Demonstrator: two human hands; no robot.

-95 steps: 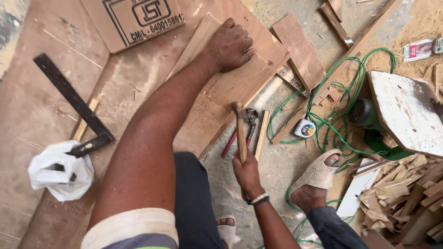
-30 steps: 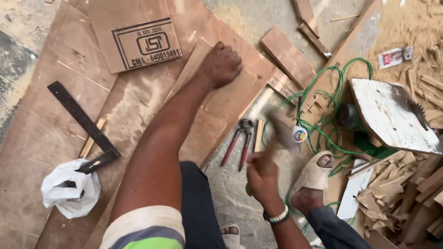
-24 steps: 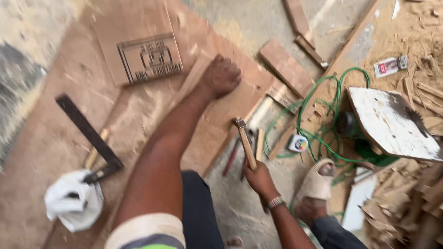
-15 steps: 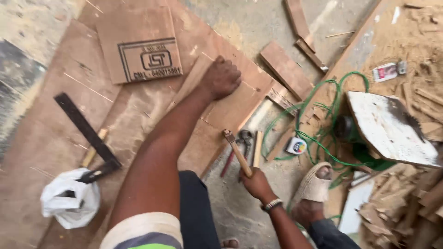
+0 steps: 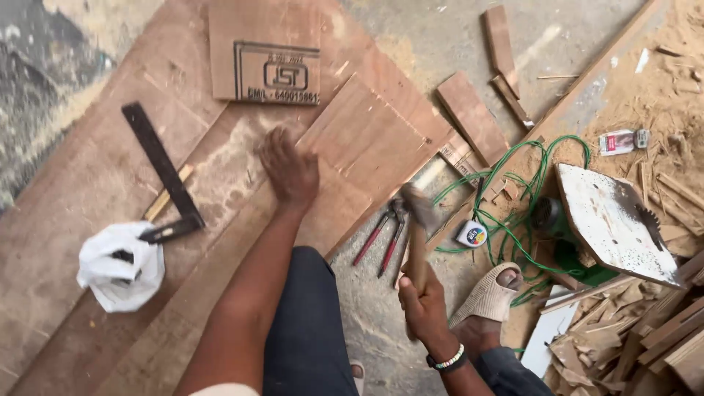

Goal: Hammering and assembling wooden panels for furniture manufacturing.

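Note:
My right hand (image 5: 424,301) grips the wooden handle of a hammer (image 5: 417,220), its blurred head raised over the edge of a plywood board (image 5: 367,139). My left hand (image 5: 290,167) rests on a long plywood strip (image 5: 213,279) that lies beside that board, fingers spread and blurred. Red-handled pincers (image 5: 381,235) lie on the floor just left of the hammer. A tape measure (image 5: 471,233) sits to the right of the hammer head.
A black try square (image 5: 163,172) and a white plastic bag (image 5: 121,264) lie at the left. A stamped plywood piece (image 5: 264,51) is at the top. Green cable (image 5: 528,198), a circular saw (image 5: 612,220), wood offcuts (image 5: 645,337) and my sandalled foot (image 5: 488,297) are at the right.
My left hand has slid down and left off the plywood board onto the long strip. The hammer has swung up and down several times in my right hand.

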